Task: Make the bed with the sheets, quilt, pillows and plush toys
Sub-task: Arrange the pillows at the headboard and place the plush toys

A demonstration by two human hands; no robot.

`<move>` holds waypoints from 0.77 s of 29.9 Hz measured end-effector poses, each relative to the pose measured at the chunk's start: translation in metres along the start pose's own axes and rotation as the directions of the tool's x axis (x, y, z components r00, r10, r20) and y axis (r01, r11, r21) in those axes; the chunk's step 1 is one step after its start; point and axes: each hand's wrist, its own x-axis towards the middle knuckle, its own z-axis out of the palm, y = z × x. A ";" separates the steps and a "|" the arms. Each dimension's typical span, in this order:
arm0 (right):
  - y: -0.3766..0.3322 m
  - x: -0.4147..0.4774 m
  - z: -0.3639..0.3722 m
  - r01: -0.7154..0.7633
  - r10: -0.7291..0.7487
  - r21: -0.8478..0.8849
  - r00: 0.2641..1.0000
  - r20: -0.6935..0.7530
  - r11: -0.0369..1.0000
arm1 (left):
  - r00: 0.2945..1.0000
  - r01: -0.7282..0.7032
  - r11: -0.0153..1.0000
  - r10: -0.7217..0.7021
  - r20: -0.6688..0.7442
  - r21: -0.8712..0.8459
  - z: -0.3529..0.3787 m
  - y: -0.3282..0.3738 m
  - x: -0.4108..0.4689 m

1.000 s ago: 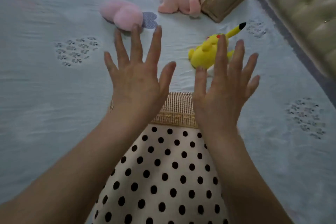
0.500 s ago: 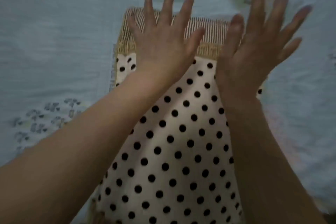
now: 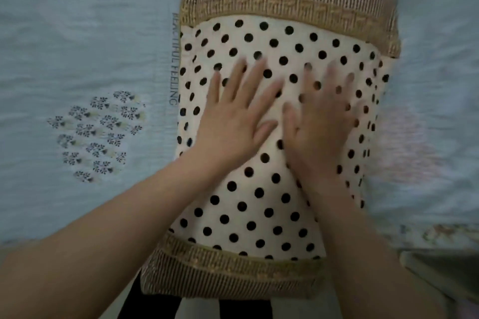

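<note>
A cream pillow [image 3: 259, 204] with black polka dots and gold-brown woven bands at both ends lies lengthwise on the pale blue sheet [image 3: 90, 33]. My left hand [image 3: 233, 116] lies flat on the pillow's middle with fingers straight and spread. Just to its right, my right hand [image 3: 321, 122] also presses flat on the pillow, blurred by motion. Neither hand holds anything. No plush toys or quilt are in view.
The sheet carries a printed cluster of small dark flowers [image 3: 96, 132] left of the pillow and a faint pink patch [image 3: 404, 142] to its right. The bed's near edge [image 3: 440, 241] runs along the lower right, with black-and-white striped clothing [image 3: 233, 308] below the pillow.
Both hands dropped from above the pillow's far end onto its middle and now press it. The view tilted down, so the yellow and pink toys left the frame.
</note>
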 end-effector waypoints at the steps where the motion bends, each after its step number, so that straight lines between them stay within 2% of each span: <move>1: 0.008 -0.013 0.019 0.035 -0.028 -0.031 0.980 0.199 0.999 | 0.991 -0.062 0.997 0.056 0.125 0.040 0.019 -0.003 -0.017; 2: 0.012 -0.011 0.029 0.010 -0.003 -0.020 0.950 0.314 1.000 | 0.979 -0.076 0.996 0.065 0.193 0.051 0.028 -0.007 -0.017; 3: 0.015 -0.006 0.027 -0.031 0.027 0.005 0.936 0.351 1.000 | 0.975 -0.053 0.997 0.038 0.220 0.059 0.025 -0.009 -0.012; 4: 0.016 0.002 0.016 -0.056 0.032 0.077 0.958 0.285 0.995 | 0.981 -0.026 0.997 0.012 0.192 0.068 0.012 -0.010 -0.004; 6: 0.012 0.000 -0.036 -0.053 0.060 0.186 0.998 -0.031 0.981 | 1.000 0.019 1.000 -0.019 -0.011 0.008 -0.038 -0.002 0.002; 7: 0.013 -0.009 -0.055 -0.014 0.058 0.211 0.977 -0.203 0.977 | 0.991 0.038 0.999 -0.043 -0.124 -0.036 -0.056 0.001 -0.005; 8: 0.017 -0.026 -0.062 0.047 0.019 0.207 0.953 -0.303 0.977 | 0.977 0.025 0.995 -0.045 -0.208 -0.097 -0.061 0.004 -0.018; 9: 0.015 -0.048 -0.056 0.112 -0.050 0.189 0.951 -0.305 0.976 | 0.976 -0.029 0.988 -0.005 -0.219 -0.150 -0.057 0.002 -0.040; 10: 0.015 -0.071 -0.043 0.160 -0.131 0.130 0.969 -0.208 0.979 | 0.981 -0.139 0.981 0.118 -0.152 -0.136 -0.046 0.005 -0.062; 11: 0.014 -0.094 -0.021 0.215 -0.214 0.077 0.977 -0.026 0.974 | 0.963 -0.269 0.961 0.270 0.015 -0.059 -0.031 0.001 -0.084; 12: 0.019 -0.104 -0.001 0.270 -0.275 0.050 0.949 0.155 0.962 | 0.905 -0.386 0.923 0.378 0.196 0.001 -0.013 -0.011 -0.098; 13: 0.023 -0.111 0.009 0.302 -0.297 0.029 0.911 0.285 0.953 | 0.848 -0.445 0.895 0.418 0.325 0.009 -0.001 -0.024 -0.110; 14: 0.023 -0.112 0.008 0.295 -0.292 0.040 0.902 0.318 0.955 | 0.827 -0.468 0.884 0.435 0.357 0.007 -0.001 -0.030 -0.114; 15: 0.021 -0.113 0.002 0.282 -0.294 0.082 0.910 0.292 0.956 | 0.830 -0.460 0.888 0.433 0.351 -0.007 -0.008 -0.033 -0.117; 17: 0.011 -0.112 -0.027 0.358 -0.373 0.190 0.926 0.051 0.914 | 0.857 -0.490 0.869 0.496 0.139 -0.077 -0.032 -0.029 -0.115; 18: 0.007 -0.118 -0.037 0.453 -0.451 0.226 0.890 -0.062 0.863 | 0.843 -0.533 0.837 0.538 0.010 -0.122 -0.041 -0.025 -0.118; 19: 0.011 -0.127 -0.034 0.547 -0.535 0.213 0.837 -0.113 0.810 | 0.799 -0.600 0.787 0.600 -0.048 -0.147 -0.040 -0.027 -0.127; 20: 0.016 -0.136 -0.025 0.602 -0.596 0.157 0.798 -0.086 0.783 | 0.759 -0.648 0.753 0.651 -0.011 -0.116 -0.032 -0.031 -0.136; 22: 0.028 -0.147 0.007 0.668 -0.666 0.042 0.730 0.154 0.743 | 0.693 -0.685 0.728 0.665 0.278 -0.033 -0.003 -0.043 -0.151; 23: 0.031 -0.155 0.018 0.671 -0.661 0.048 0.711 0.240 0.740 | 0.675 -0.677 0.735 0.633 0.380 -0.021 0.008 -0.049 -0.160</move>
